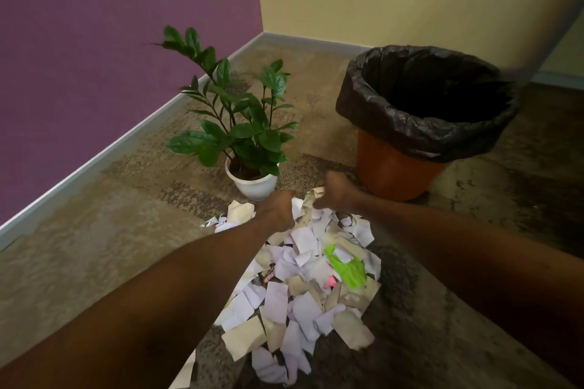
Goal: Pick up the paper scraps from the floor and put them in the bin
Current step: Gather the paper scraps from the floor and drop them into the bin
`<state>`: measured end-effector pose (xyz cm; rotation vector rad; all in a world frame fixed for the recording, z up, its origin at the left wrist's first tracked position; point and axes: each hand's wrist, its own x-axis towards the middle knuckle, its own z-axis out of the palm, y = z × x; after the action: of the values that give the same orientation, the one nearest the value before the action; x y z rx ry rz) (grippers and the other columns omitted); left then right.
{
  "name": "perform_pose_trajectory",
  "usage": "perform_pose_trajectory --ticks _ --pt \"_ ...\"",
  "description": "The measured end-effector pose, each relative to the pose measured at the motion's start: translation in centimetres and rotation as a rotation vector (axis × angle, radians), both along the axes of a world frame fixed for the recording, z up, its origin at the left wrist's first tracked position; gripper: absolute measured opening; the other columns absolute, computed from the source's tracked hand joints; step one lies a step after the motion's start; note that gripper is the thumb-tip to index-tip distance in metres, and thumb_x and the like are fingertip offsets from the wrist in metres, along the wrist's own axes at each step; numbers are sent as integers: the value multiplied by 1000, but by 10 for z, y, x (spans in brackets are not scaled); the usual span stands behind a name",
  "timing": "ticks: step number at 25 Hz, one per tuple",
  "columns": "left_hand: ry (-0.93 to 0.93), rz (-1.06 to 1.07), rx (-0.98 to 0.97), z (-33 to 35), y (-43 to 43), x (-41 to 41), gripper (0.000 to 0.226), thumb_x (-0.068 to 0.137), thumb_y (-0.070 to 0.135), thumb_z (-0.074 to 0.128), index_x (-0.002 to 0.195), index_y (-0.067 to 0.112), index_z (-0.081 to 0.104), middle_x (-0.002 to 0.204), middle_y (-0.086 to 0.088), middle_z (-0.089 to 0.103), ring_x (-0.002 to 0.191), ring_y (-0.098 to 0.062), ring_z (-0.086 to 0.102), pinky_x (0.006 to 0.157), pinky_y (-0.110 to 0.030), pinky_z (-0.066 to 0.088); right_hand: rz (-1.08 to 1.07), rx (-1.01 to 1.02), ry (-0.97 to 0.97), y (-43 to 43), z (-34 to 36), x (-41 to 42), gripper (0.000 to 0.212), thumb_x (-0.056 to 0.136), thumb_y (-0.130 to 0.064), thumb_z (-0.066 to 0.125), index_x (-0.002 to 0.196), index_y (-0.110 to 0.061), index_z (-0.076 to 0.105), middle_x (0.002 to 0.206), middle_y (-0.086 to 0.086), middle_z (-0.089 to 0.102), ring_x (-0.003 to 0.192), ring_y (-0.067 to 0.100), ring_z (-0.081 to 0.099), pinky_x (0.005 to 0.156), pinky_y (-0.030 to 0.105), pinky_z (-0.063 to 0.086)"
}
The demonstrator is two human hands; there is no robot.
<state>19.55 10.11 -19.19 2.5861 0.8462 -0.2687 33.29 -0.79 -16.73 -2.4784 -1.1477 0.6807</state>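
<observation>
A heap of torn paper scraps (303,287), mostly white and beige with a bright green piece (346,265), lies on the carpet in front of me. Both arms reach over the far end of the heap. My left hand (278,208) is curled down into the scraps there. Beside it, my right hand (335,191) grips a crumpled bunch of scraps (311,199), lifted a little above the pile. The bin (395,167) is an orange tub lined with a black bag (420,136), standing just beyond my right hand, its mouth open and dark inside.
A potted plant (240,123) in a white pot (252,188) stands just beyond my left hand, to the left of the bin. A purple wall (110,41) runs along the left, a yellow wall behind. Patterned carpet (94,246) covers the floor.
</observation>
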Motion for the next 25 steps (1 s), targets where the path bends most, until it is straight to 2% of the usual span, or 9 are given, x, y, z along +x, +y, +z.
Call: perform_pose_trajectory --ticks 4,7,10,12,16,18,20,22,25 --pt "-13 28 -15 15 -2 -11 71 77 18 83 141 11 52 136 -12 60 124 -32 59 99 -44 53 -38 28 -39 -5 36 -1 45 79 -19 87 114 -4 63 107 9 63 84 19 63 61 28 50" --pt "-7 28 25 30 -6 -18 74 77 21 84 142 10 50 139 -12 58 126 -31 58 98 -40 53 -34 102 -54 -10 68 -2 39 79 -18 86 110 -9 64 101 3 57 68 6 52 52 20 44" --pt "1 38 39 50 -6 -20 74 76 21 85 141 11 51 138 -11 59 125 -29 58 97 -37 54 -31 195 -71 -17 109 -1 32 77 -17 88 104 -10 71 102 5 70 83 17 67 71 31 57" --pt "6 73 19 64 -6 -19 75 74 18 87 141 10 53 135 -11 61 122 -29 60 94 -37 57 -52 261 -75 -23 138 5 36 75 -18 89 105 -5 74 100 10 74 90 23 71 69 31 55" --pt "19 101 -40 82 -8 -12 78 74 14 88 143 10 50 131 -11 61 114 -30 64 80 -39 63 -115 429 -73 -33 205 25 26 77 -18 88 94 -5 74 90 11 74 80 23 71 66 35 59" --pt "26 89 -46 85 -14 -7 79 75 16 88 143 11 49 131 -11 60 112 -29 65 76 -37 64 -180 552 -77 -38 232 38 19 77 -17 87 84 -8 72 82 9 70 73 21 66 61 32 53" --pt "28 68 -42 85 -22 -3 78 74 19 88 140 11 48 131 -10 59 113 -28 64 78 -38 64 -300 684 -63 -45 246 53 15 77 -13 85 78 -9 71 80 9 68 71 20 64 63 38 56" --pt "37 0 -8 86 -30 2 72 74 22 88 135 10 52 128 -11 61 111 -28 65 83 -37 62 -420 747 -96 -54 247 71 14 78 -12 84 80 -7 71 81 8 68 71 19 62 63 37 55" --pt "19 -99 26 87 -39 10 60 74 23 85 126 7 60 126 -12 63 113 -27 63 86 -33 53 -531 698 -161 -68 229 95 19 77 -15 86 91 -7 74 86 7 70 77 19 62 64 30 48"
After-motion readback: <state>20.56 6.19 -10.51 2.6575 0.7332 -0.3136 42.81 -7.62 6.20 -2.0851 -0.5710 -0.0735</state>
